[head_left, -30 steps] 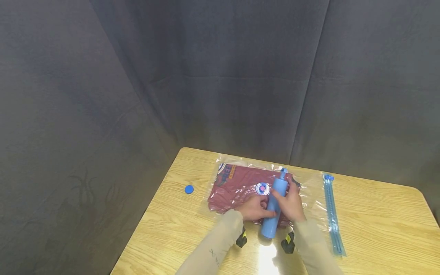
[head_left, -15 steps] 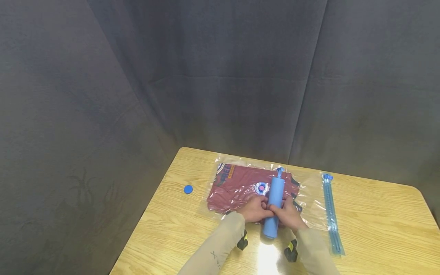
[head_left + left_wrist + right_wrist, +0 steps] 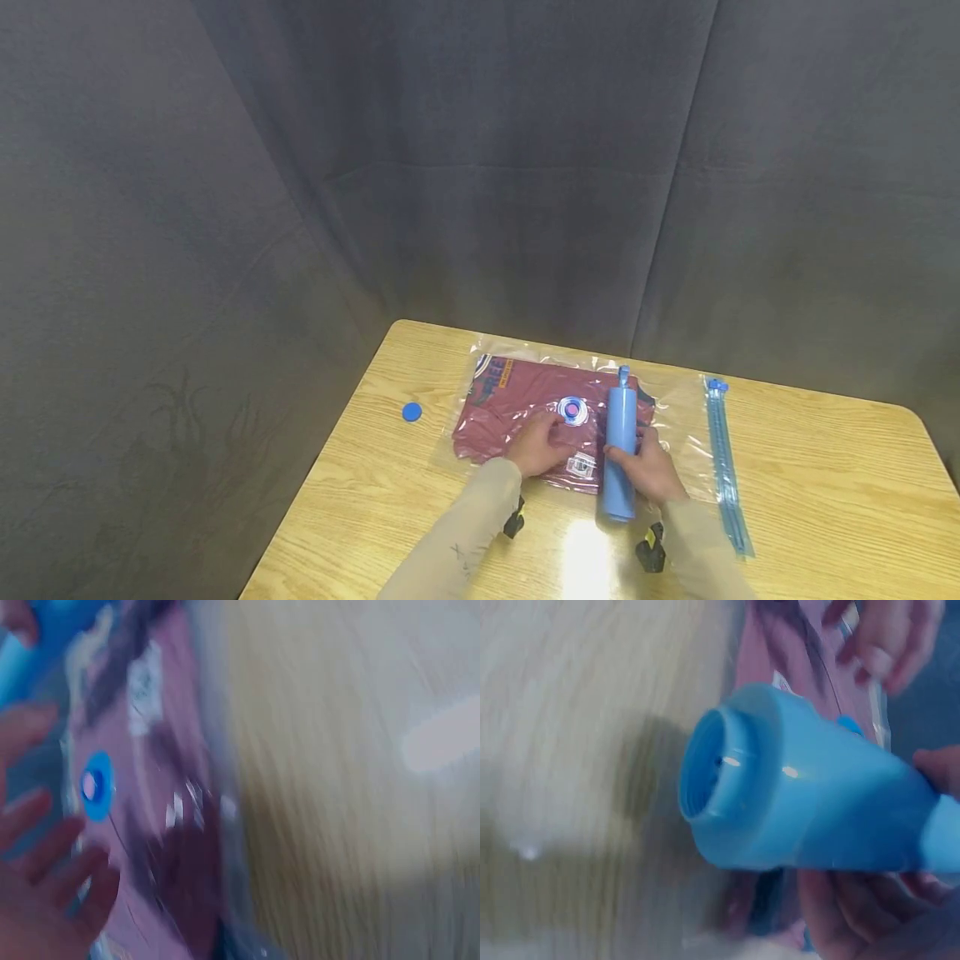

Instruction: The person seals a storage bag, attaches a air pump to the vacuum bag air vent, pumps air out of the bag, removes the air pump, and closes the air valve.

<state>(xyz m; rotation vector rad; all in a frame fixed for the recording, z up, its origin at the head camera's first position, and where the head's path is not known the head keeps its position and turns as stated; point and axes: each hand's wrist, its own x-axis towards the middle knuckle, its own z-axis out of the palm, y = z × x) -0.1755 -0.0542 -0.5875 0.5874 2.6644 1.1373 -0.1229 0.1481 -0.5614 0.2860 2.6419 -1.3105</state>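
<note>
My right hand (image 3: 654, 472) grips a blue hand pump (image 3: 621, 425) round its barrel, above the right part of the bag. In the right wrist view the pump's round threaded open end (image 3: 706, 763) points toward the bare table. A clear vacuum storage bag (image 3: 678, 408) lies flat with a folded maroon shirt (image 3: 536, 387) inside. On its top sits a round blue valve (image 3: 573, 410) with a pink centre. My left hand (image 3: 537, 447) hovers just left of and below the valve; the left wrist view shows its fingers (image 3: 90, 877) apart and holding nothing.
A blue round cap (image 3: 412, 412) lies on the wooden table (image 3: 360, 467) left of the bag. The bag's blue zip strip with its slider (image 3: 717, 386) runs along the right side. Dark curtains (image 3: 480, 167) hang behind the table and at its left.
My left hand has let go of the pump and moved left. The right hand has slid down the barrel and carried the pump rightward, away from the valve.
</note>
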